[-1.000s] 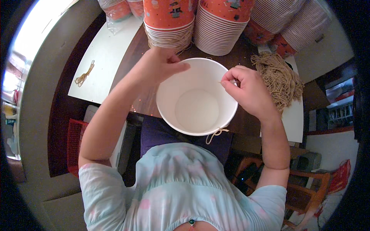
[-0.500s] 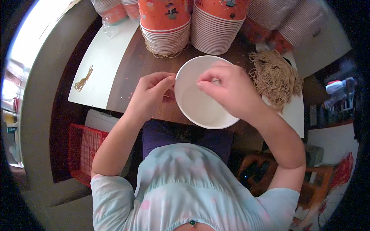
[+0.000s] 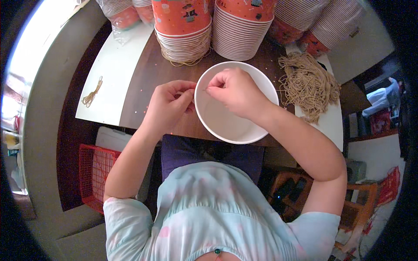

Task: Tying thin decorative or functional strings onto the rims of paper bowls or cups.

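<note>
A white-lined paper bucket (image 3: 233, 126) stands at the table's near edge, its round mouth facing up. My left hand (image 3: 172, 102) is at its left rim from outside, thumb and fingers pinched together; what lies between them is hidden. Over the bucket's mouth reaches my right hand (image 3: 237, 91), its thumb and forefinger pinched close to the inner left wall. Anything in that pinch is too small to make out. To the right lies a tangled heap of tan cords (image 3: 309, 87).
Stacked orange-printed buckets (image 3: 183, 19) with cords hanging round their rims stand at the back, beside another stack (image 3: 241, 35). Plastic-wrapped stacks (image 3: 300, 17) fill the back right. A small cord bundle (image 3: 92, 92) lies on the left. Below is a red basket (image 3: 98, 172).
My right hand has moved left across the bucket's mouth, toward the inner left wall beside my left hand. The left hand stays pinched at the rim, and the bucket has hardly shifted.
</note>
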Tool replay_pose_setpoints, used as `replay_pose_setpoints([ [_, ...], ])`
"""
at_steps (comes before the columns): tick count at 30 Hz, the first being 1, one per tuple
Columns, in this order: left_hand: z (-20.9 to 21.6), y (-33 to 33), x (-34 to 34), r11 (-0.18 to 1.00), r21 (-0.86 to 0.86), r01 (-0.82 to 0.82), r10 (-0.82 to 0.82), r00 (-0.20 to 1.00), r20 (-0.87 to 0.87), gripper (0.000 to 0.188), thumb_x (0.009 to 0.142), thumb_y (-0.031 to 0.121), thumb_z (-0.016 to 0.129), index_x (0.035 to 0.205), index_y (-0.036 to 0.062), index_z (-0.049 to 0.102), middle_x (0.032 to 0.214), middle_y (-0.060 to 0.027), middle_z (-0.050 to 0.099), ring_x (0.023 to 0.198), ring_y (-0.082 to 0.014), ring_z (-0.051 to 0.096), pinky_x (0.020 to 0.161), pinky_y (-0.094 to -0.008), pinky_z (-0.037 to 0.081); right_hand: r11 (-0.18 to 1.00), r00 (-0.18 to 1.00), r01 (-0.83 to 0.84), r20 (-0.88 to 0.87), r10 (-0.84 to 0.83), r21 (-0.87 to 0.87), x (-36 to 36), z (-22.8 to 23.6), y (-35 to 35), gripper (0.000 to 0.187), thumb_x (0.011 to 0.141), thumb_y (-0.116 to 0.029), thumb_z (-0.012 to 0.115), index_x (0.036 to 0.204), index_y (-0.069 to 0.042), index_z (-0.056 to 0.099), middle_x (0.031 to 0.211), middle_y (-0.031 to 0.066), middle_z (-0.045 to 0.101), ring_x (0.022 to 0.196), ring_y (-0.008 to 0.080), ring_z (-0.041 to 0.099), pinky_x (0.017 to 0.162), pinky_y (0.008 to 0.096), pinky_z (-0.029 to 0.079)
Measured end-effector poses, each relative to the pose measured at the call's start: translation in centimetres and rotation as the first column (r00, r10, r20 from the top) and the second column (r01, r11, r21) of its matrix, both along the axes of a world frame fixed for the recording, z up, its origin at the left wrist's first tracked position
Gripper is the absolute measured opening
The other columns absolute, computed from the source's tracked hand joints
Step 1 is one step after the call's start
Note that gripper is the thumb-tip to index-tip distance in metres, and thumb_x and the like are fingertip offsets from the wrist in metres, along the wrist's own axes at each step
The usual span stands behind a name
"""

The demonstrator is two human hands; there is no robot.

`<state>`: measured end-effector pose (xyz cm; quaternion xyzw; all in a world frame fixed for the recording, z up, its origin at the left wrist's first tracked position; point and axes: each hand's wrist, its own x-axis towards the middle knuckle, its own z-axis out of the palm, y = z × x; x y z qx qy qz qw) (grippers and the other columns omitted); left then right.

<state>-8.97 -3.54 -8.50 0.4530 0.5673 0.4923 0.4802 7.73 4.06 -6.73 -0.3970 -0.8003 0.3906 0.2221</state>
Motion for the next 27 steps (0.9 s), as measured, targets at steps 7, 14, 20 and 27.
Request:
replay_pose_setpoints([
  [7,0.0,0.0,0.0,0.999,0.039,0.029,-0.029,1.0,-0.002,0.019,0.088,0.006,0.055,0.101,-0.0061,0.062,0.076,-0.0044,0.064,0.065,-0.0076,0.058,0.059,-0.0214,0.048,1.0,0.999,-0.007,0.036,0.007,0.008,-0.5,0.1,0.0,0.016,0.079,-0.013,0.063,0.076,0.002,0.064,0.064,0.005,0.062,0.058,0.0091,0.055,0.052,0.0276,0.044],
  [14,0.4,0.1,-0.1,0.997,0.051,0.05,-0.047,0.997,-0.06,0.02,0.086,0.005,0.056,0.1,-0.0079,0.062,0.079,-0.0058,0.065,0.066,-0.0089,0.059,0.06,-0.0222,0.049,0.999,0.999,-0.037,0.018,0.036,0.022,-0.9,-0.3,0.2,0.015,0.078,-0.013,0.062,0.076,0.001,0.065,0.065,0.0058,0.063,0.059,0.0099,0.056,0.054,0.0282,0.045],
  [20,0.1,0.5,-1.0,0.984,0.075,0.16,-0.123,0.925,-0.359,0.016,0.08,0.008,0.06,0.09,-0.004,0.065,0.071,-0.0123,0.065,0.063,-0.0151,0.062,0.06,-0.0289,0.05,0.993,0.995,-0.09,0.055,0.086,0.076,-0.9,0.4,-0.1,0.017,0.079,-0.013,0.062,0.073,0.002,0.064,0.064,0.0085,0.062,0.06,0.0131,0.057,0.058,0.0303,0.046],
  [27,1.6,-1.1,0.2,0.98,0.163,0.116,-0.011,0.843,-0.538,0.016,0.075,0.011,0.06,0.079,-0.004,0.062,0.065,-0.017,0.061,0.061,-0.026,0.063,0.058,-0.0334,0.047,0.969,0.934,-0.237,0.292,0.207,0.069,2.4,6.1,-3.7,0.058,0.069,-0.033,0.074,0.113,-0.001,0.055,0.076,0.0122,0.061,0.069,0.0235,0.061,0.065,0.0344,0.048],
])
